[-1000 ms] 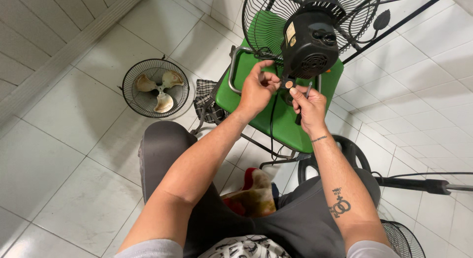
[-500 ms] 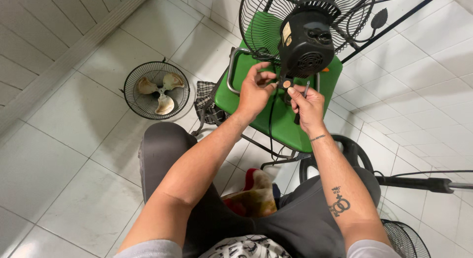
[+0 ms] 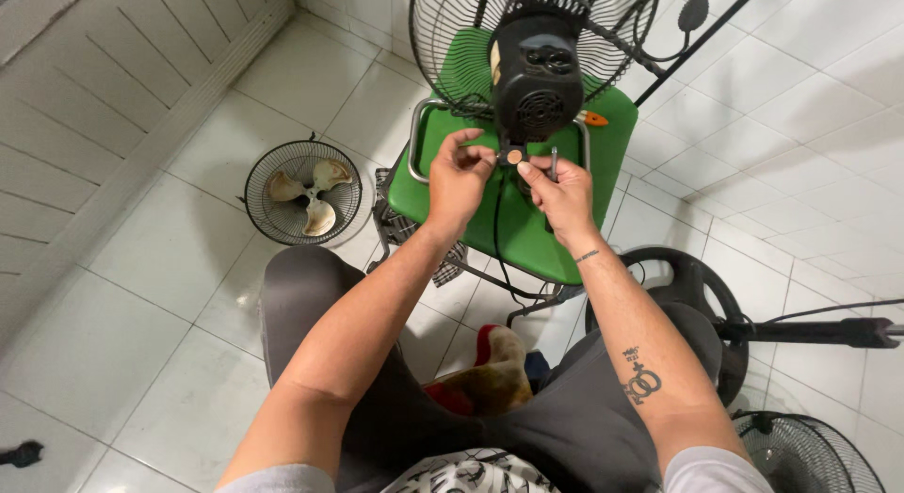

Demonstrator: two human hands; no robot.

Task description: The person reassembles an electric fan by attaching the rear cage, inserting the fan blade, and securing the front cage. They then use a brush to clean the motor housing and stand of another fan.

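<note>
Leftmost, a small fan grille (image 3: 303,193) with pale blades lies on the white floor tiles (image 3: 141,267). Next, the left hand (image 3: 460,179) pinches a small round part (image 3: 514,157) just under the black fan motor (image 3: 538,77), above the green stool (image 3: 508,210). Beside it, the right hand (image 3: 562,193) curls around a thin screwdriver (image 3: 554,163), its fingertips touching the same round part.

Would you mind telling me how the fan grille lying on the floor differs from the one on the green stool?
The grille on the floor lies flat with pale blades resting in it; the grille on the stool stands upright, joined to the black motor. The floor one sits untouched, while the left hand and right hand work just below the other. Both are round, dark wire.
</note>
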